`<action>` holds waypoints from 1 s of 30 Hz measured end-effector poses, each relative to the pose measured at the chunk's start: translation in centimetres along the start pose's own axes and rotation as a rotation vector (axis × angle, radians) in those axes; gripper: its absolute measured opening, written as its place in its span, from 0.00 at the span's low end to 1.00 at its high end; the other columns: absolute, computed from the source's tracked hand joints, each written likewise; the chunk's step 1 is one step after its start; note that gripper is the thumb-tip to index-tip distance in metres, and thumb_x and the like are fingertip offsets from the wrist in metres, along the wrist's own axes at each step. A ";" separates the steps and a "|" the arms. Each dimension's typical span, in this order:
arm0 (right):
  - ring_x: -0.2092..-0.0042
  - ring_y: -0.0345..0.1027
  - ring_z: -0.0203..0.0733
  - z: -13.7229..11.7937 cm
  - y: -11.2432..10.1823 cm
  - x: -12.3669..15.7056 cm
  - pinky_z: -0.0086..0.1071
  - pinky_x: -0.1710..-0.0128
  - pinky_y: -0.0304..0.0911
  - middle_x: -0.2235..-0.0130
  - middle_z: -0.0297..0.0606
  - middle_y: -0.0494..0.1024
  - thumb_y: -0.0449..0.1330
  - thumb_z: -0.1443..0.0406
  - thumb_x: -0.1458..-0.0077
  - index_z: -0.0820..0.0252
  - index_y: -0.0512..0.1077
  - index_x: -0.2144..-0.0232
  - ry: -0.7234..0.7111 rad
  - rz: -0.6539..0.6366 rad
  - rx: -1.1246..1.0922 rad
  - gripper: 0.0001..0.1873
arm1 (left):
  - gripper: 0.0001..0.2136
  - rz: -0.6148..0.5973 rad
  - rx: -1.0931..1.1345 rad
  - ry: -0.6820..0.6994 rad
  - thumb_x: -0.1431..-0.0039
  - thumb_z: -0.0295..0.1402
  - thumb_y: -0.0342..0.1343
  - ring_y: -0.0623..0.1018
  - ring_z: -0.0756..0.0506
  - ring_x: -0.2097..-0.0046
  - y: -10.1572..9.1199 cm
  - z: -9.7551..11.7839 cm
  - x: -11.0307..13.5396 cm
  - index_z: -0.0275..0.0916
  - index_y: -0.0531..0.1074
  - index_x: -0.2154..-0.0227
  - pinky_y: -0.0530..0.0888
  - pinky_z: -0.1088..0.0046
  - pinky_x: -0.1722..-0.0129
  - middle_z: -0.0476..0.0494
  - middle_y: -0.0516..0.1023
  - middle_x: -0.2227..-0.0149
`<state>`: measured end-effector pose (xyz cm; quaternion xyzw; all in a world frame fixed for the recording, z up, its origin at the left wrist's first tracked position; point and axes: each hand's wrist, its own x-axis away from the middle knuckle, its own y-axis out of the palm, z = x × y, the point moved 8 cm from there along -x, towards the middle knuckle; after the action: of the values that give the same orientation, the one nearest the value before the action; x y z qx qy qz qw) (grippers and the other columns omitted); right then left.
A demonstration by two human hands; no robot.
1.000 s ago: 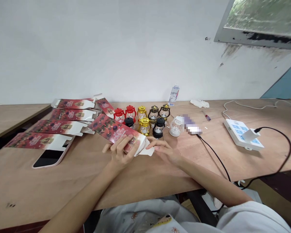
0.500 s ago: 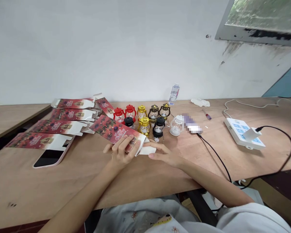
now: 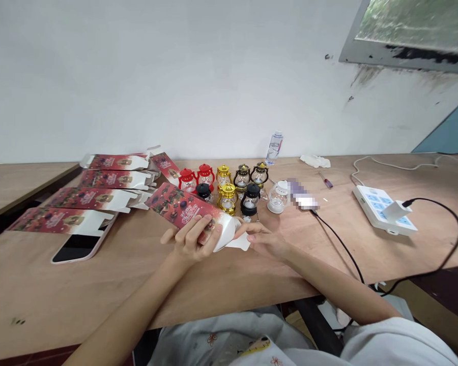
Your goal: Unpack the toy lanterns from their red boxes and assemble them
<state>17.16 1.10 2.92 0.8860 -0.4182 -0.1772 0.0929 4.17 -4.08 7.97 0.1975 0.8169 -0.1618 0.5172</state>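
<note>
My left hand (image 3: 189,243) grips a flat red printed carton (image 3: 177,206) near its white end, holding it tilted above the wooden table (image 3: 229,274). My right hand (image 3: 263,239) pinches the carton's white end flap (image 3: 239,243), fingers curled on it. Just behind the hands stands a cluster of small toy lanterns (image 3: 229,187) in red, gold and black, with a white one (image 3: 278,198) at the right. Several more flat red cartons (image 3: 99,190) lie in a row at the left.
A phone (image 3: 78,246) lies face up under the nearest carton at left. A white power strip (image 3: 383,207) with a plugged charger and black cable (image 3: 339,244) lies at right. A small bottle (image 3: 274,148), a screwdriver (image 3: 324,180) and a white cloth (image 3: 316,161) sit near the wall.
The carton has lifted and bulged a little at its white end. My right hand has shifted from lying flat beside the flap to pinching it.
</note>
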 end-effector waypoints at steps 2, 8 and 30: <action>0.51 0.61 0.41 -0.1 -0.2 0.1 0.36 0.45 0.51 0.53 0.37 0.68 0.65 0.56 0.54 0.53 0.79 0.67 -0.011 0.000 0.030 0.11 | 0.14 0.019 -0.007 0.011 0.50 0.30 0.60 0.73 0.47 0.63 -0.2 0.1 -0.1 0.52 0.66 0.62 0.55 0.64 0.60 0.51 0.78 0.64; 0.38 0.49 0.48 -1.7 0.4 0.2 0.42 0.39 0.41 0.41 0.33 0.62 0.62 0.56 0.50 0.47 0.80 0.67 -0.123 -0.044 0.090 0.09 | 0.10 0.056 -0.002 0.041 0.51 0.29 0.61 0.72 0.48 0.63 -0.2 -0.3 -0.2 0.49 0.68 0.67 0.54 0.64 0.58 0.50 0.78 0.63; 0.63 0.70 0.39 -0.3 -1.9 -0.1 0.30 0.63 0.65 0.60 0.38 0.76 0.66 0.56 0.57 0.57 0.67 0.53 0.051 0.252 -0.200 0.29 | 0.12 -0.090 0.525 0.168 0.52 0.24 0.58 0.77 0.53 0.66 -0.5 1.3 -1.1 0.53 0.71 0.71 0.68 0.73 0.64 0.61 0.81 0.68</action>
<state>18.61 2.38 2.60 0.8171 -0.5040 -0.1822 0.2126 5.32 -5.25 8.44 0.3012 0.7949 -0.3738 0.3711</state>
